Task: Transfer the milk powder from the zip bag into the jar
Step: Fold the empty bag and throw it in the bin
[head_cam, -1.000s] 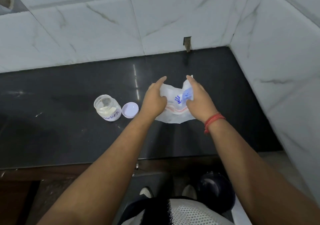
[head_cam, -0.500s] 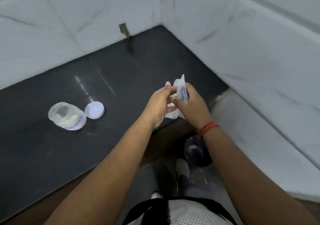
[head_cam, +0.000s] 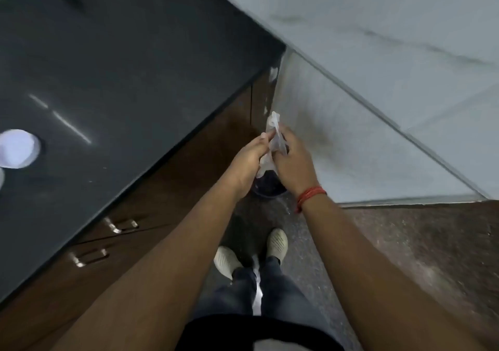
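The crumpled clear zip bag (head_cam: 275,134) is pinched between both my hands, off the counter and above a dark bin (head_cam: 270,187) on the floor. My left hand (head_cam: 249,159) grips its left side and my right hand (head_cam: 293,161), with a red thread at the wrist, grips its right side. The jar's white lid (head_cam: 17,148) lies at the left edge of the black countertop (head_cam: 121,67). Only a sliver of the jar (head_cam: 1,180) shows at the frame's left edge.
Brown cabinet fronts with metal handles (head_cam: 89,256) run below the counter edge. A white tiled wall (head_cam: 378,80) stands to the right. My shoes (head_cam: 276,242) are on the dark speckled floor just behind the bin.
My view has swung right and down. Both hands carried the bag off the countertop to above the floor bin, and the bag is now more crumpled. Jar and lid slid toward the left edge.
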